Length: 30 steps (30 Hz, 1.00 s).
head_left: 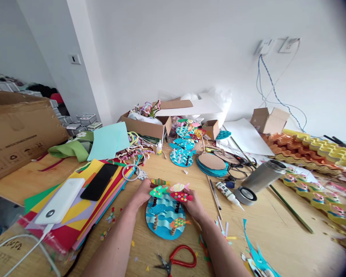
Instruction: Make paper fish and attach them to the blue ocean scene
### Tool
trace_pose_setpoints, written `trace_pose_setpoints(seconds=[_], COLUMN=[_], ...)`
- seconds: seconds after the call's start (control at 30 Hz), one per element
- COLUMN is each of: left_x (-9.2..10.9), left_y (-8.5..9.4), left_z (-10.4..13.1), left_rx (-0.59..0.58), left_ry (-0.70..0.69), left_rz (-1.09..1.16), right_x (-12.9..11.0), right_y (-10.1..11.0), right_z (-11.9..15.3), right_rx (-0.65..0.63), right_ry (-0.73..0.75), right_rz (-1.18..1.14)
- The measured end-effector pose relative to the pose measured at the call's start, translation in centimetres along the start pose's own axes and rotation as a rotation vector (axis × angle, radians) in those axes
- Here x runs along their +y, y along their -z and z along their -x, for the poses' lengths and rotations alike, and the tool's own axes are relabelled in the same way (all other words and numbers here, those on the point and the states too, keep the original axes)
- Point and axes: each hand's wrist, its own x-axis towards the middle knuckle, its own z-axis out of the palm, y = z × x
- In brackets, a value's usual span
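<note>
Both hands are at the far sides of a round blue paper fish craft (165, 227). Wavy light-blue strips cross its disc, and several patterned paper fish stand on it on short twisted posts. My left hand (144, 191) holds its upper left side, near a green triangle-patterned fish (158, 191). On the other side my right hand (194, 204) grips it beside a red dotted fish (181, 196). The fish and disc hide most of my fingertips. Red-handled scissors (183, 256) lie with parted blades just below the disc.
Coloured sheets at left carry a black phone (99, 182) and a white power bank (60, 201). Behind are similar fish crafts (181, 158) and stacked blue discs (212, 164). At right are a glue bottle (228, 194), a metal flask (264, 175) and egg trays (314, 152).
</note>
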Motion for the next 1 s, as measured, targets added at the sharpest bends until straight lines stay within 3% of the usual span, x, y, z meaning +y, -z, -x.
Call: trace_pose_setpoints(seconds=[0.27, 1.0], left_x=[-0.3, 0.0], left_y=[0.2, 0.2], left_z=[-0.1, -0.4], left_rx=[0.011, -0.017], left_ry=[0.037, 0.057], left_rz=[0.003, 0.033], right_x=[1.1, 1.4], right_y=[0.1, 0.1], right_z=[-0.3, -0.3], right_rx=[0.014, -0.023], right_ry=[-0.009, -0.04], right_rz=[-0.019, -0.109])
